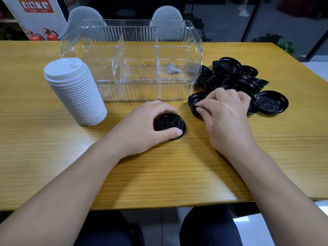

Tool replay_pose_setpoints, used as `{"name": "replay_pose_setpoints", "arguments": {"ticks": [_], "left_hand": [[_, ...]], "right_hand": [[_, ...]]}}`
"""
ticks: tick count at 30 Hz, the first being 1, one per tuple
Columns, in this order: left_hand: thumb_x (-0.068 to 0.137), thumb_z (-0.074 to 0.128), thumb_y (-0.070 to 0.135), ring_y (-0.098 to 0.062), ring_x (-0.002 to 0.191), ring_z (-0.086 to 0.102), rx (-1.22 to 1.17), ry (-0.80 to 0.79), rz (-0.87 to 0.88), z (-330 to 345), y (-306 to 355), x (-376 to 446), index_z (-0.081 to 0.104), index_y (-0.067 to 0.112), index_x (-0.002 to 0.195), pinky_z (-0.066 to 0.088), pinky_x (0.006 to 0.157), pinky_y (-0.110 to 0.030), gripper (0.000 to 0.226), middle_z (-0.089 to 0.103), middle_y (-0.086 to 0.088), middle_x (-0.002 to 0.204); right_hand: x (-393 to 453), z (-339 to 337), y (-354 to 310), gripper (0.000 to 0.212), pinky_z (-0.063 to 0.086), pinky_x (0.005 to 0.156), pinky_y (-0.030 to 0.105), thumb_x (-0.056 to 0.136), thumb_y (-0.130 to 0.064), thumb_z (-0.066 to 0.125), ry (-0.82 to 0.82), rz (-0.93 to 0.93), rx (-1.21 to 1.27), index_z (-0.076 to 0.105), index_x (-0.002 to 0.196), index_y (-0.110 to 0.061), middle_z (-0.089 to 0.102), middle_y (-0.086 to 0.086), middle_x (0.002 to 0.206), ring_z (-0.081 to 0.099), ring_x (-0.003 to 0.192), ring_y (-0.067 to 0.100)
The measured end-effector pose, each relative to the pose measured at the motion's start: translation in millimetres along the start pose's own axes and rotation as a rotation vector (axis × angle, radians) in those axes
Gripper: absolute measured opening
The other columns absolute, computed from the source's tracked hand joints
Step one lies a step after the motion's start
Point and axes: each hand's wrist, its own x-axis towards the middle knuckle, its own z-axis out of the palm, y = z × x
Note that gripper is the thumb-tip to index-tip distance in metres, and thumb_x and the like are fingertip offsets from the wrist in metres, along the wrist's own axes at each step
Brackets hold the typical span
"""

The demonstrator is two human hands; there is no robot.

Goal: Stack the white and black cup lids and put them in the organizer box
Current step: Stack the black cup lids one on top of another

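Left hand (142, 128) grips 1 black lid (170, 124), top up, flat on the surface (159, 174); right hand (225, 114) pinches an upturned black lid (194, 100) beside the pile (236, 77). White stack (76, 91) leans left of the left hand.

Lids (236, 75) beyond right hand (225, 118): glossy black. Lid (170, 122) under left hand (147, 125): black, embossed marks. Stack (75, 91) left of left hand: white, ribbed. Box (134, 59) beyond hands: clear, vertical fluting, heart outlines. Table (159, 166): yellow-tan wood grain.

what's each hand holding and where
Left hand grips a black lid round its rim. Right hand pinches an upturned black lid at its edge.
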Motion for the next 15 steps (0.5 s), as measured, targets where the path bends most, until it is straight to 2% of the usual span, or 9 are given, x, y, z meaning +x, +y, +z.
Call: {"name": "replay_pose_setpoints", "arguments": {"ticks": [5, 9, 11, 15], "left_hand": [[0.094, 0.085, 0.06, 0.002, 0.129, 0.06, -0.002, 0.003, -0.01, -1, 2, -1, 0.073, 0.042, 0.136, 0.051, 0.115, -0.031, 0.047, 0.068, 0.026, 0.129], [0.094, 0.085, 0.061, 0.003, 0.129, 0.061, 0.0, 0.002, -0.021, -1, 4, -1, 0.073, 0.042, 0.137, 0.051, 0.115, -0.029, 0.048, 0.068, 0.026, 0.13], [0.094, 0.085, 0.062, 0.002, 0.129, 0.061, -0.004, 0.003, -0.021, -1, 3, -1, 0.073, 0.042, 0.137, 0.051, 0.115, -0.031, 0.048, 0.068, 0.026, 0.13], [0.092, 0.085, 0.065, 0.002, 0.135, 0.058, -0.023, 0.011, -0.027, 0, 2, -1, 0.072, 0.043, 0.139, 0.05, 0.118, -0.033, 0.054, 0.067, 0.027, 0.133]], "right_hand": [[1, -3, -1, 0.003, 0.028, 0.11, 0.049, 0.102, -0.023, 0.082, 0.006, 0.042, 0.02, 0.084, 0.104, -0.022, 0.066, -0.005, 0.105, 0.059, 0.106, 0.029], [1, -4, 2, 0.005, 0.024, 0.11, 0.04, 0.101, -0.028, 0.084, 0.005, 0.128, 0.084, 0.083, 0.105, -0.026, 0.064, -0.011, 0.107, 0.058, 0.11, 0.022], [1, -5, 2, 0.008, 0.023, 0.111, 0.038, 0.098, -0.029, 0.086, 0.051, 0.14, 0.128, 0.082, 0.104, -0.026, 0.062, -0.013, 0.107, 0.058, 0.111, 0.021], [2, -12, -1, 0.011, 0.032, 0.11, 0.045, 0.096, -0.034, 0.087, 0.185, 0.141, 0.23, 0.085, 0.105, -0.028, 0.067, -0.008, 0.11, 0.057, 0.116, 0.022]]}}
